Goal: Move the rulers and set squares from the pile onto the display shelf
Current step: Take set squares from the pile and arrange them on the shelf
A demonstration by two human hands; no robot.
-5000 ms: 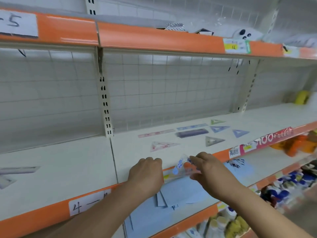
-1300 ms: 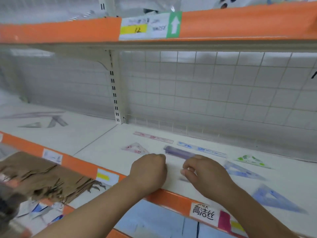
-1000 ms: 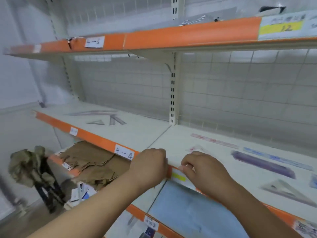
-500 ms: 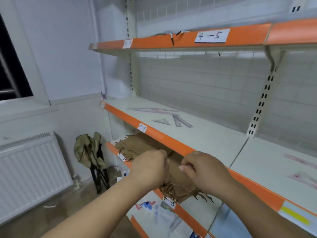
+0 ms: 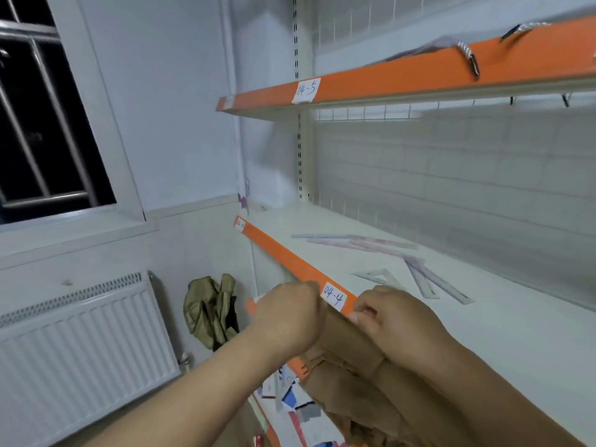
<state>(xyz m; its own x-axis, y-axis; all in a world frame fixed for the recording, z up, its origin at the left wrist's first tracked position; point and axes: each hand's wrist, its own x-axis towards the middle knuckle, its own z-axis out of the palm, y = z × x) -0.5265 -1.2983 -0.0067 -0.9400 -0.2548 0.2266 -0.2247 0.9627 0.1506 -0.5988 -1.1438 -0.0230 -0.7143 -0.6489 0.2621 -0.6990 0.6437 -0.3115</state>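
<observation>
A pile of pale, clear rulers (image 5: 358, 242) lies on the white shelf (image 5: 503, 324) towards its back left. Nearer me lie a clear set square (image 5: 378, 276) and two crossed rulers (image 5: 433, 283). My left hand (image 5: 288, 319) and my right hand (image 5: 397, 319) hover side by side at the shelf's orange front edge, on either side of the label "04-4" (image 5: 334, 298). Both have their fingers curled in, and I see nothing in them. The pile is about a forearm's length beyond my right hand.
A brown fringed cloth (image 5: 361, 388) lies on the lower shelf under my hands, with loose packets (image 5: 287, 391) beside it. An upper orange-edged shelf (image 5: 387, 82) juts out overhead. At the left are a white radiator (image 5: 80, 350), a window (image 5: 38, 124) and an olive bag (image 5: 209, 311) on the floor.
My view has swung left from the right bay, where rulers and set squares lie spread out, to the left bay with the pile. My hands, earlier on a clear packet, now show nothing in them.
</observation>
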